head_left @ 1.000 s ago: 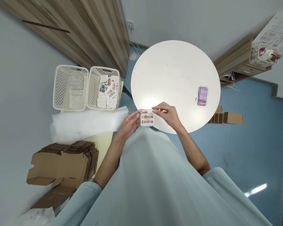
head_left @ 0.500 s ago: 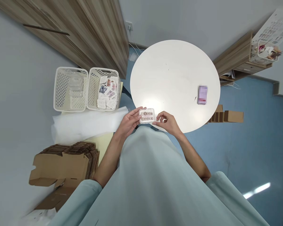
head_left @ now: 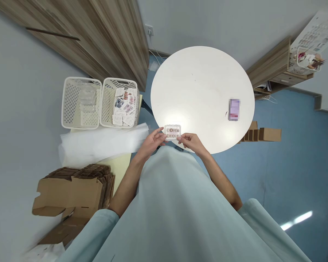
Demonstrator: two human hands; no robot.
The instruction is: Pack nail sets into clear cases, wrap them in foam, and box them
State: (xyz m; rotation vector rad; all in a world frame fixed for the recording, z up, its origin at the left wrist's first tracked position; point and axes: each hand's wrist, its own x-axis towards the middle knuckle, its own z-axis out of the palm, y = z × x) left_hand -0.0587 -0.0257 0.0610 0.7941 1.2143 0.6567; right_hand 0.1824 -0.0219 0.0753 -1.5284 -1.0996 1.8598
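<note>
A small clear plastic case [head_left: 172, 132] is held over the near edge of the round white table. Two rows of shiny pinkish pieces that look like press-on nails show in it. My left hand [head_left: 151, 143] grips its left edge, with the index finger stretched out along the upper corner. At the lower right corner, my right hand [head_left: 191, 142] pinches the case between thumb and fingers. The case looks closed, though its lid is too small to make out surely.
The white table [head_left: 202, 80] bears a blurred purple box or phone [head_left: 234, 109]. To the left stand a basket [head_left: 67, 103] with clear cases and a basket [head_left: 106, 105] of nail cards. Below them lie a white foam roll [head_left: 101, 145] and folded cartons [head_left: 68, 193].
The case has moved slightly right and been levelled. My right hand has closed from a loose, apart pose onto its right edge. My left hand has shifted toward the case's lower left.
</note>
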